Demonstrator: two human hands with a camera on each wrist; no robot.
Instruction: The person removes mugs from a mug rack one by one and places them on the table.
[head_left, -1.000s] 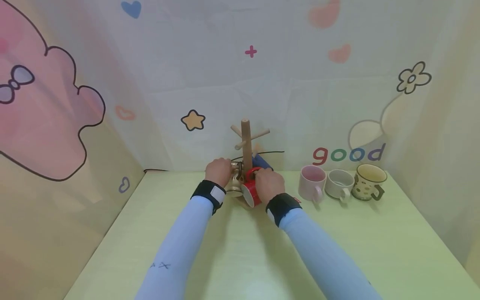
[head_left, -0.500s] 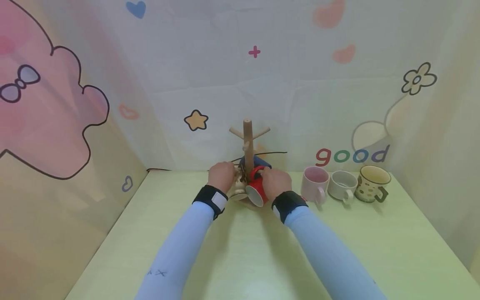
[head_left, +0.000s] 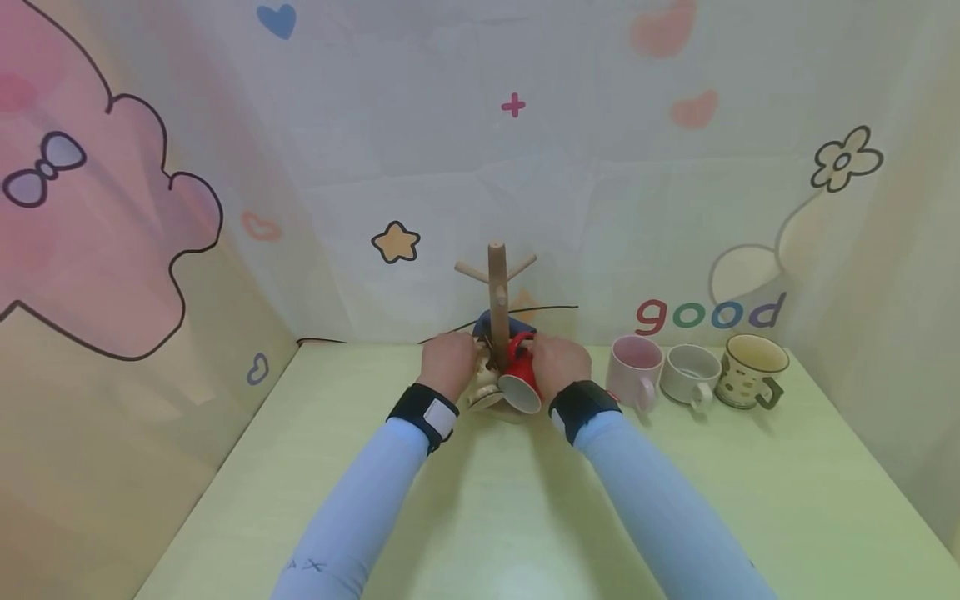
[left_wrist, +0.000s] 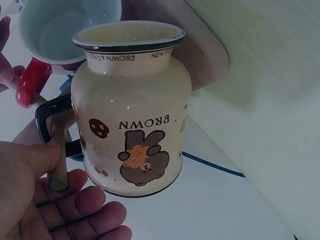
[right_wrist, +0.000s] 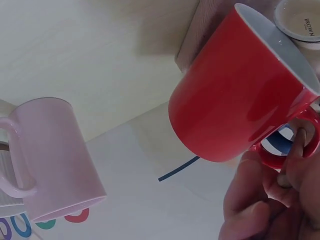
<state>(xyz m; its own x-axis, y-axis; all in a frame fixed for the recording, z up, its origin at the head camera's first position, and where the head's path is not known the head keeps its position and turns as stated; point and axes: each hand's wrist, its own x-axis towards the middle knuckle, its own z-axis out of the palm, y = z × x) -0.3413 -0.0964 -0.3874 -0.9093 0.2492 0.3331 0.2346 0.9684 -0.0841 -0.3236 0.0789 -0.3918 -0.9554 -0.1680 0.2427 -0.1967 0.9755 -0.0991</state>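
Note:
A wooden mug tree (head_left: 498,300) stands at the back of the table. My left hand (head_left: 448,365) pinches one lower peg (left_wrist: 58,181) between thumb and fingers. On that peg a cream mug (left_wrist: 135,110) with a bear print and black handle hangs mouth down. Opposite, my right hand (head_left: 561,367) grips another lower peg (right_wrist: 285,180). A red mug (right_wrist: 240,90) with a white inside hangs from it by its handle, tilted. Behind the post shows a dark blue thing (head_left: 521,327), mostly hidden. The upper pegs (head_left: 471,272) carry nothing.
To the right of the tree stand a pink mug (head_left: 635,371), a low white cup (head_left: 688,377) and a cream mug with brown spots (head_left: 752,373), all upright in a row. A printed cloth (head_left: 420,100) hangs behind the table (head_left: 480,517).
The mug tree has turned between my hands: its front upper peg has swung from left of the post to just right of it. Both mugs have shifted rightward with their pegs; the view has drifted slightly.

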